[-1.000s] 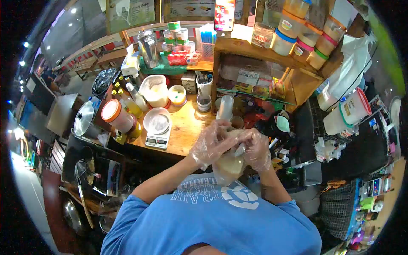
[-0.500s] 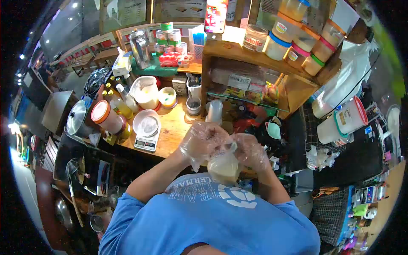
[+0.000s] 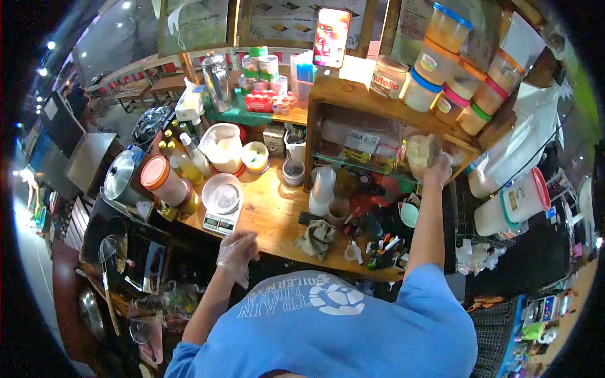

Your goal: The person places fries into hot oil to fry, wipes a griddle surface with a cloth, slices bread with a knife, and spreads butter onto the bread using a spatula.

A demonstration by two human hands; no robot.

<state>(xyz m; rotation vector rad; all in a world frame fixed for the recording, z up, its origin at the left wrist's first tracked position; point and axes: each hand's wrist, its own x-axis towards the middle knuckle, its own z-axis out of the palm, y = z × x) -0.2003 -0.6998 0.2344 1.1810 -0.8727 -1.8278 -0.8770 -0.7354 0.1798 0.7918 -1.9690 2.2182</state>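
Note:
My right hand point(image 3: 439, 169), in a clear plastic glove, reaches to the right end of the wooden shelf unit. Its fingers are closed on a plastic bag point(image 3: 418, 156) with pale contents, held in front of the shelf opening. My left hand point(image 3: 237, 253), also gloved, is near the counter's front edge, just below the digital scale point(image 3: 222, 222). It holds nothing, and its fingers are partly curled but apart. A round white bowl point(image 3: 221, 194) sits on the scale. A crumpled cloth point(image 3: 316, 239) lies on the wooden counter point(image 3: 270, 214) between my hands.
Bottles point(image 3: 184, 165), an orange-lidded jar point(image 3: 165, 181) and white tubs point(image 3: 222, 147) stand at the left. A phone point(image 3: 331, 38), a Nutella jar point(image 3: 388, 77) and stacked containers point(image 3: 436, 60) top the shelf point(image 3: 359, 99). Pens point(image 3: 386, 247) lie near the front edge.
My hands have separated. My right hand has carried the bag forward and right to the shelf, while my left hand has let go and moved left. The cloth and pens now show.

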